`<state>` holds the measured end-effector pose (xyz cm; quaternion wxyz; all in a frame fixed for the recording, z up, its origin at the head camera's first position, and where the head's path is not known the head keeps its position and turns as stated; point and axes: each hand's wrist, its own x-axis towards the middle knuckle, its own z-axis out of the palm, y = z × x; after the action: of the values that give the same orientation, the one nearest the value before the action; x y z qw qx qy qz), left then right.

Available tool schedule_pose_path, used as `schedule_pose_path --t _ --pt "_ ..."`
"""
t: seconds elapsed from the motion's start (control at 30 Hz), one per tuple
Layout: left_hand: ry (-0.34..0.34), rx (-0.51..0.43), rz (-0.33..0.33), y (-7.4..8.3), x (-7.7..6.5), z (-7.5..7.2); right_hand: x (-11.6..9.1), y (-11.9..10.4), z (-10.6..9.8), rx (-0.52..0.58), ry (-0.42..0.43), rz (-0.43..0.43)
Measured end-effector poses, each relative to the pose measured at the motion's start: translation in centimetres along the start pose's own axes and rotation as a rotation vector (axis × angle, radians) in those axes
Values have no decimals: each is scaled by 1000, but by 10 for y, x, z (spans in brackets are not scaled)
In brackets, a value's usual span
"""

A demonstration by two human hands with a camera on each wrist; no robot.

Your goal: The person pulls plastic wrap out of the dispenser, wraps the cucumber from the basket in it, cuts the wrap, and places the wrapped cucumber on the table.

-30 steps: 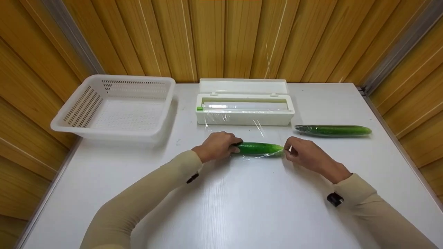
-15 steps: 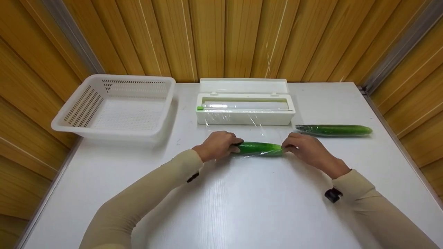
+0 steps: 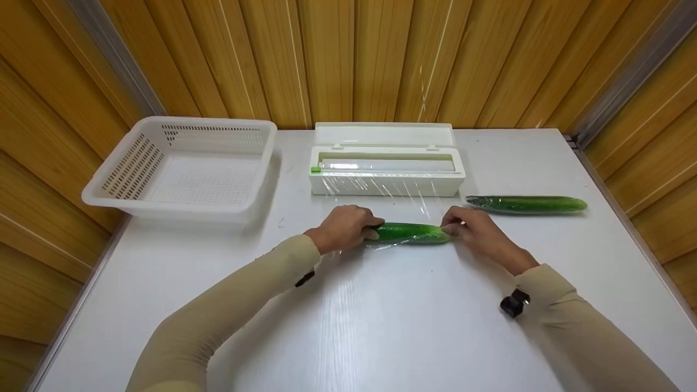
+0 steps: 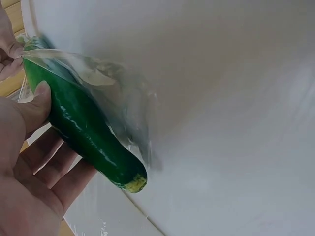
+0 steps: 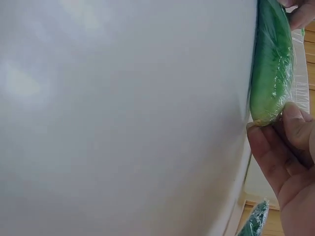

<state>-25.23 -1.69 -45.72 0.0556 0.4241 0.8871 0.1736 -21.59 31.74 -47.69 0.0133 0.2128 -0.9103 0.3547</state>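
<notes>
Right hand (image 3: 478, 233) slid inward, pinching cling film (image 4: 110, 81) at the cucumber (image 3: 408, 233) tip — left hand (image 3: 344, 228) gripped the cucumber, wrap seemingly half-done.

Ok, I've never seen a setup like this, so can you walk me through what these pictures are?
There's no robot here: a person works with two bare hands. The wide picture comes from a camera on the head, looking forward and down. The two close ones come from cameras on the left and right wrists.

On the white table are a basket, an open box with a roll of film, and, to the right, a second cucumber that looks wrapped.

The left hand holds the first cucumber; the right hand pinches clear film at its pale end. That film stretches back to the box.
</notes>
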Motion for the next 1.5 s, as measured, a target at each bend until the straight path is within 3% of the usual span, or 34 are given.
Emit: schedule_pose_path --t 0.17,0.27,0.53,0.83,1.0,1.13,1.37,1.5 --pt "7 -16 -2 0 0 2 -1 0 5 85 38 134" --pt "12 -17 -9 0 0 2 -3 -1 8 97 83 166" --pt "0 -23 -35 0 0 2 -6 -1 13 -31 179 13" --pt "8 2 -42 2 -3 3 -16 -10 8 -175 12 -18" --pt "43 20 -21 2 -5 7 -16 -13 9 -244 4 -56" --pt "72 -47 -25 -1 -8 11 -13 -13 11 -213 -10 -29" --pt "111 -255 -40 -9 -20 10 -10 -8 12 -183 -47 11" --pt "194 -235 6 -15 -30 5 -10 -8 11 -197 -48 0"
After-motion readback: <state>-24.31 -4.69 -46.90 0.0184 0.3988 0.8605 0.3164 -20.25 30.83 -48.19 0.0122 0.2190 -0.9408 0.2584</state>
